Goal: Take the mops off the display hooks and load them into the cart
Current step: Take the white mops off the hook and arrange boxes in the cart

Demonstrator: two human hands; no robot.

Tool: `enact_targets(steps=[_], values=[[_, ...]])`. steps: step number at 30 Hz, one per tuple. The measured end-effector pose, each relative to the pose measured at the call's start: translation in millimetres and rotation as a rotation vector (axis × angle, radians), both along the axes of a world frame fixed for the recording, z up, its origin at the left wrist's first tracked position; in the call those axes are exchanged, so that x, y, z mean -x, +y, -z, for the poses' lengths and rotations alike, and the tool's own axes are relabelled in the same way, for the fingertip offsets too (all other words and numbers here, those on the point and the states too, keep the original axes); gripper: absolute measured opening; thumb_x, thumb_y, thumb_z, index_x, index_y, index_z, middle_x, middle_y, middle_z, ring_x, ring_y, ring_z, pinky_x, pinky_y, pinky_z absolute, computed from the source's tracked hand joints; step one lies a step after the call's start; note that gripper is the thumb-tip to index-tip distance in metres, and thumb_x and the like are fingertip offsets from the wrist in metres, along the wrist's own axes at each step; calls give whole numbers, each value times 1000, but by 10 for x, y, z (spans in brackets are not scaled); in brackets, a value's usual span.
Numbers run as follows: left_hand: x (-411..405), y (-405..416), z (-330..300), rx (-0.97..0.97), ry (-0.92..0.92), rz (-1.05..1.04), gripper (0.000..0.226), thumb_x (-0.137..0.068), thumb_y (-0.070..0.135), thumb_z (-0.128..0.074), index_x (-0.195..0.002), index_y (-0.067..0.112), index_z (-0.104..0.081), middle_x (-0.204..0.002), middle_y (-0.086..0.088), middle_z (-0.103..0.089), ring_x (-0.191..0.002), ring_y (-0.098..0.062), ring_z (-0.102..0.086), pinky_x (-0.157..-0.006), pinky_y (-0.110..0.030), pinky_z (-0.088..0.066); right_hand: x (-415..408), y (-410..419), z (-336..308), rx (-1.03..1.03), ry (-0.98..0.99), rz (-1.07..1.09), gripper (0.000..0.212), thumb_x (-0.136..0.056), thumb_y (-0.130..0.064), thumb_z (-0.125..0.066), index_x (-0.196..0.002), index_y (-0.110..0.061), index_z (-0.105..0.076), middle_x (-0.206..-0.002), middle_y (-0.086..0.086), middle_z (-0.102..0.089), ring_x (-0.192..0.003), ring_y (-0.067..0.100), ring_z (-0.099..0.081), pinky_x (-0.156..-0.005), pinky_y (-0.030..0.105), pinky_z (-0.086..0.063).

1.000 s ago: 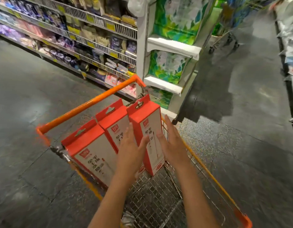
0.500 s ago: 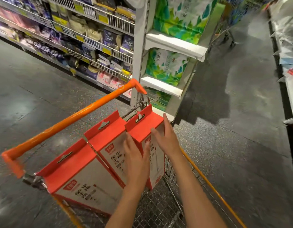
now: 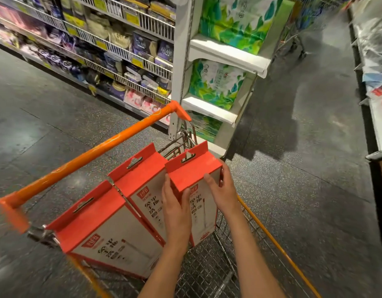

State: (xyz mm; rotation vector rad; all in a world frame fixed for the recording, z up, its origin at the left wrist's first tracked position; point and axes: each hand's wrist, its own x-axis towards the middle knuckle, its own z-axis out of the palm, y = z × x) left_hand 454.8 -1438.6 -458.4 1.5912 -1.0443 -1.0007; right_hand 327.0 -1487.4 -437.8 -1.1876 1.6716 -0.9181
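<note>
Three red-and-white boxed mops stand upright side by side in the wire cart, which has an orange handle. The right box is held between both hands. My left hand lies against its left face, thumb on the front. My right hand grips its right top edge, thumb on the red top and fingers wrapped round the side. The middle box and the left box lean against each other untouched.
A white end shelf with green-printed packs stands just beyond the cart. Long wire shelves of packaged goods run along the left. A counter with wrapped goods lines the right edge. Dark speckled floor lies between.
Both hands slid up the right box toward its top, the right hand's fingers curling round the top edge. The view moved closer over the cart.
</note>
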Motion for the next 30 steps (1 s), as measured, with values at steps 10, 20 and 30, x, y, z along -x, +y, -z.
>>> enact_targets(steps=[10,20,30], values=[[28,211,-297,169,131,165,56,-90,47,-63,-137,61,-35,-131,13,-54,-121,-1,-55,-96,-18,-51,194,657,-182,103,-76,180,74,-74,-83,-57,-140,-63,-30,-144,-10,-47,-124,17,-57,-93,51,-56],[75,451,-749,283,258,401,75,-90,54,-64,-153,24,-38,-147,-4,-51,-135,-28,-51,-104,-55,-49,294,1410,-612,297,-144,353,74,-81,-60,-67,-144,-61,-29,-148,-7,-41,-133,17,-50,-101,51,-52],[406,965,-1609,414,366,666,52,-89,46,-67,-139,50,-51,-137,16,-61,-121,-14,-63,-89,-35,-59,660,2202,-1225,445,-228,462,83,-79,-39,-70,-147,-42,-23,-131,-23,-56,-111,-6,-62,-81,18,-54]])
